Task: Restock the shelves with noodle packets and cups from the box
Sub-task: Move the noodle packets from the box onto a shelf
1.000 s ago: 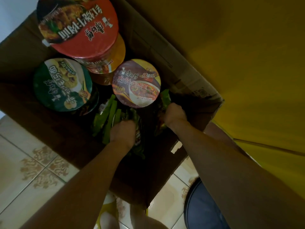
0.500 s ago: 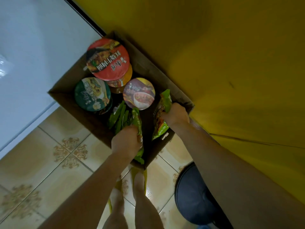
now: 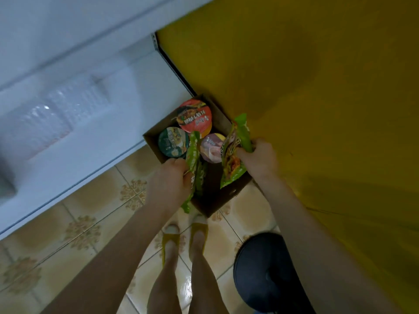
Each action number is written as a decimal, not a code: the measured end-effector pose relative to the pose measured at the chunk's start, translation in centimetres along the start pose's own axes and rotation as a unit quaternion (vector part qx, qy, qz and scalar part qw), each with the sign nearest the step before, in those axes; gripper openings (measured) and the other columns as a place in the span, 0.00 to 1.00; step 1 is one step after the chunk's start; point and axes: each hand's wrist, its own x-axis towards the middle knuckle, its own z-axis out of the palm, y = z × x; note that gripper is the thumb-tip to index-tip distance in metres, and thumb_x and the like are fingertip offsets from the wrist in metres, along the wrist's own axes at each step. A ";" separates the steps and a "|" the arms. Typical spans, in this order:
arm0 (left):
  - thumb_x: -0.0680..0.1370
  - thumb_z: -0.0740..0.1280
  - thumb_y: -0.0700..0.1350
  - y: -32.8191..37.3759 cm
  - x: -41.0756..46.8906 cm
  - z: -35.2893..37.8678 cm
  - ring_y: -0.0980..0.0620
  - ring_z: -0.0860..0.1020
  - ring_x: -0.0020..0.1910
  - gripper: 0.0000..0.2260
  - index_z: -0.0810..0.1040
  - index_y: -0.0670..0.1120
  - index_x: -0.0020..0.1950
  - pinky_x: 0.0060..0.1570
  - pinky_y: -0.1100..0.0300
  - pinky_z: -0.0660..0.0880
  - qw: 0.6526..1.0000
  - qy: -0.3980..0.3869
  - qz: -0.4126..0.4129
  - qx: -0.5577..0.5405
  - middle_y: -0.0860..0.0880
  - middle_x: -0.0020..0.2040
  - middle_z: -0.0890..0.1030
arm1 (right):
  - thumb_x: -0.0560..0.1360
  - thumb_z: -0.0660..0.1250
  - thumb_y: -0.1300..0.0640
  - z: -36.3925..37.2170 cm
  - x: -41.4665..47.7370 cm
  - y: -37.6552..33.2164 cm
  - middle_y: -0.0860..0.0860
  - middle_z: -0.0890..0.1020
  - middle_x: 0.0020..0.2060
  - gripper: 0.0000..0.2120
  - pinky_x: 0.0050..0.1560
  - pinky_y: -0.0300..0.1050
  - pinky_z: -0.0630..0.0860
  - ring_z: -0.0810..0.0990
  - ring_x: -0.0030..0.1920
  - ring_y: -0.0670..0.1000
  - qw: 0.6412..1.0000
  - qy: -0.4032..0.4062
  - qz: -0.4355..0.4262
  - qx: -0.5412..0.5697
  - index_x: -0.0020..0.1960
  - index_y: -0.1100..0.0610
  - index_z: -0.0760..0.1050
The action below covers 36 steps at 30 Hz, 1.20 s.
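Your left grip (image 3: pixel 169 181) is clamped on a bunch of green noodle packets (image 3: pixel 193 155) and your right grip (image 3: pixel 258 158) on a second packet bunch (image 3: pixel 234 152), both held just above the box (image 3: pixel 205 201). Squeeze firm so none slide out, lift straight clear of the box walls, then swing to the white shelf (image 3: pixel 68 114) out past the left grip. 3 cups, red-lid cup (image 3: pixel 195 116), green-lid cup (image 3: pixel 173 141) and purple-lid cup (image 3: pixel 212 148), sit in the box beyond both grips; don't knock them.

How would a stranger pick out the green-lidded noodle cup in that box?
Find the brown cardboard box on the tiled floor beside the yellow wall. Among the round noodle cups inside, the green-lidded cup is at the left corner, beyond the left hand gripping green noodle packets. Only its lid is dark green: beside it stand a red-lidded cup and a purplish-lidded cup.
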 end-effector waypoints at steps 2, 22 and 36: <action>0.78 0.61 0.45 0.2 -1.2 -2.9 0.46 0.74 0.44 0.08 0.74 0.41 0.50 0.35 0.60 0.62 0.999 0.040 -0.009 -0.012 0.44 0.47 0.76 | 0.72 0.68 0.53 -1.4 -1.1 -2.4 0.52 0.75 0.37 0.08 0.38 0.48 0.72 0.77 0.40 0.56 1.000 0.000 -0.030 0.002 0.45 0.54 0.70; 0.75 0.68 0.38 -10.6 -14.9 -24.2 0.52 0.71 0.32 0.03 0.77 0.38 0.44 0.28 0.73 0.64 0.881 0.419 -0.167 -0.141 0.51 0.34 0.74 | 0.70 0.68 0.63 0.0 -13.8 -28.1 0.43 0.77 0.37 0.08 0.41 0.33 0.72 0.76 0.40 0.44 0.919 -0.109 -0.365 0.104 0.48 0.55 0.78; 0.76 0.66 0.39 -24.5 -24.5 -32.9 0.49 0.73 0.31 0.04 0.76 0.37 0.45 0.30 0.65 0.69 0.796 0.530 -0.259 -0.139 0.47 0.34 0.77 | 0.71 0.67 0.62 13.6 -22.6 -42.9 0.45 0.77 0.36 0.05 0.40 0.37 0.70 0.75 0.39 0.45 0.873 -0.168 -0.454 0.063 0.44 0.54 0.77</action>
